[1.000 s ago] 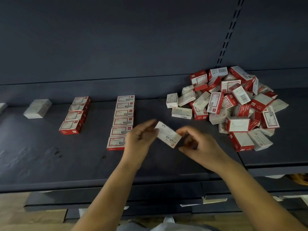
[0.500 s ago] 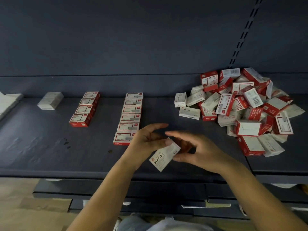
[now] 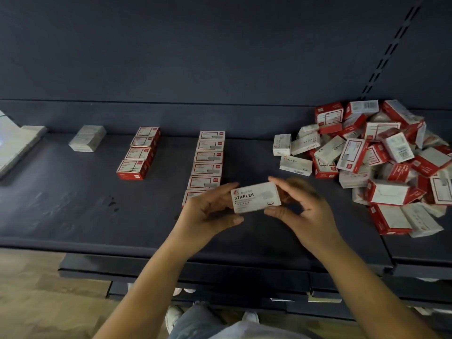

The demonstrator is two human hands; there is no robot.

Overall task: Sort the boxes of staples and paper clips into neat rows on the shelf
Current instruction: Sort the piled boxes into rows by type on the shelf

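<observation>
Here I see my left hand point(image 3: 210, 211) and right hand point(image 3: 302, 206) pinching a white staples box point(image 3: 255, 197) by its ends between curled fingers, above the shelf point(image 3: 73, 216), beside the nearer row of boxes point(image 3: 208, 162).

i'd call this a shop, a stationery aisle; i'm looking at a dark retail shelf point(image 3: 73, 216) with a slotted upright point(image 3: 391, 52) in its back panel; small red and white boxes sit in rows point(image 3: 208, 162) beside a loose pile point(image 3: 381, 162); lower shelves point(image 3: 220, 285) stand over a wood-look floor point(image 3: 36, 289)
</observation>
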